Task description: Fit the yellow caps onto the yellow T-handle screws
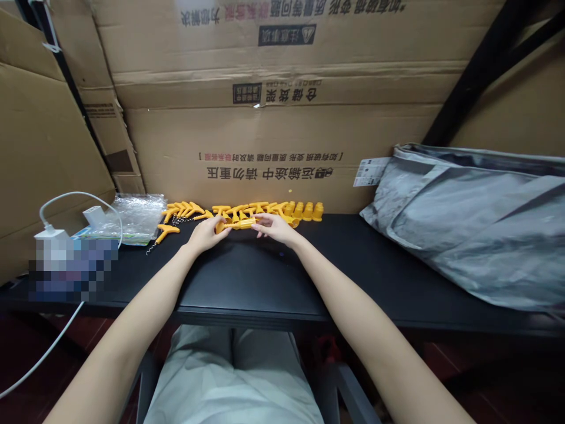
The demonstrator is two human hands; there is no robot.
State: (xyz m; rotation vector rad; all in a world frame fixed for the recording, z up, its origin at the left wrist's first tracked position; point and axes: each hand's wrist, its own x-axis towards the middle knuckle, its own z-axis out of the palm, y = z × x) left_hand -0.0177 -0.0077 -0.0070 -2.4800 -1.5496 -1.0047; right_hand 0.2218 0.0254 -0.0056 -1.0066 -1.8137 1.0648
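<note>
Both of my hands meet over the back half of the black table. My left hand [206, 233] is closed on the handle end of a yellow corkscrew [242, 224], held lying sideways. At its other end, the fingers of my right hand [276, 228] pinch a yellow sleeve-like part. The metal spiral of this corkscrew does not show. Just behind my hands stand several assembled yellow corkscrews [237, 209] with T-shaped handles. Several loose yellow plastic sleeves [308, 211] stand right of them. Left of my left hand lie loose corkscrew handles [185, 208] with bare spirals, one handle [168, 231] nearer me.
A cardboard sheet [247, 132] with printed text rises behind the black table [256, 277]. Clear plastic bags [136, 218] lie at the left, beside a white charger [52, 241] with a cable and a blurred-out item. A big grey bag [468, 229] fills the right side.
</note>
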